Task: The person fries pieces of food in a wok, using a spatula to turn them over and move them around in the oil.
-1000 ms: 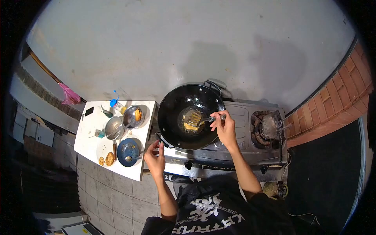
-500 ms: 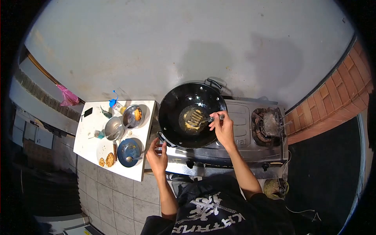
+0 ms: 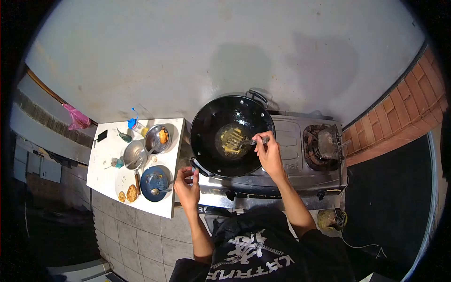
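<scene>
R hand [image 3: 268, 155] grips the spatula [image 3: 233, 139] on food [image 3: 230, 149] in the wok [image 3: 210, 115]; quick flip = oil splash, prob. L hand [image 3: 187, 191] half open by the handle [image 3: 202, 168], can't tell if touching, so wok could slide w/o support.

The black wok [image 3: 211, 117] I see has a glossy, smooth, dark interior. The stove [image 3: 287, 141] is brushed-looking metal with shiny patches along its front. Both small pans [image 3: 134, 155] look like polished metal, one with a brown wooden-looking handle [image 3: 137, 181]. My shirt [image 3: 300, 254] is matt black cloth; the bricks [image 3: 399, 113] look rough, the white surface [image 3: 105, 160] smooth.
</scene>
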The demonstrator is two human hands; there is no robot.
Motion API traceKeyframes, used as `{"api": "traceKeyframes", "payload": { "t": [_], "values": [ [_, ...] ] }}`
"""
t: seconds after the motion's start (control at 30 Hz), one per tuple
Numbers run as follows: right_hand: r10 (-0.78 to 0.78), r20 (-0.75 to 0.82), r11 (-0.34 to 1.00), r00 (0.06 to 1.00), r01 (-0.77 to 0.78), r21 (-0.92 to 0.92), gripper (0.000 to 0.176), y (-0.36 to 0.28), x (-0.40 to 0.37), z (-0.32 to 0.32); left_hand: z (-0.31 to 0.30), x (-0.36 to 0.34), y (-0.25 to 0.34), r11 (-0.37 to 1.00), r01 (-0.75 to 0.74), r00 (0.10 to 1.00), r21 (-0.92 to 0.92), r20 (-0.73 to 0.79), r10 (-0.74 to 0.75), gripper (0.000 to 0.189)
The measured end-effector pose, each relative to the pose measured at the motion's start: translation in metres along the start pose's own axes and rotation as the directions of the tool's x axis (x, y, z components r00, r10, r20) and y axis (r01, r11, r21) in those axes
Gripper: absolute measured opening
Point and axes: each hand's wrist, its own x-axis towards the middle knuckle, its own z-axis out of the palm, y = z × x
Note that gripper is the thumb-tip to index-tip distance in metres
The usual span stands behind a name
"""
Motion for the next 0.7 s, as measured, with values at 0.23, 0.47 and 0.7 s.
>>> {"api": "traceKeyframes", "payload": {
  "t": [0.23, 0.47, 0.7],
  "values": [
    [-0.005, 0.012, 0.998, 1.0, 0.004, 0.065, 0.01, -0.009, 0.001, 0.001, 0.0, 0.003, -0.005, 1.0, -0.007, 0.999, 0.026, 0.042, 0.006, 0.023],
    [-0.013, -0.099, 0.974, 0.995, 0.035, 0.222, 0.017, -0.015, 0.004, -0.004, -0.001, 0.005, -0.008, 1.0, 0.002, 0.999, -0.005, 0.054, -0.001, 0.022],
    [-0.019, -0.041, 0.99, 0.999, 0.024, 0.138, 0.013, -0.021, 0.006, -0.011, -0.002, 0.006, -0.009, 1.0, 0.017, 0.998, -0.024, 0.062, -0.015, 0.022]
  ]
}}
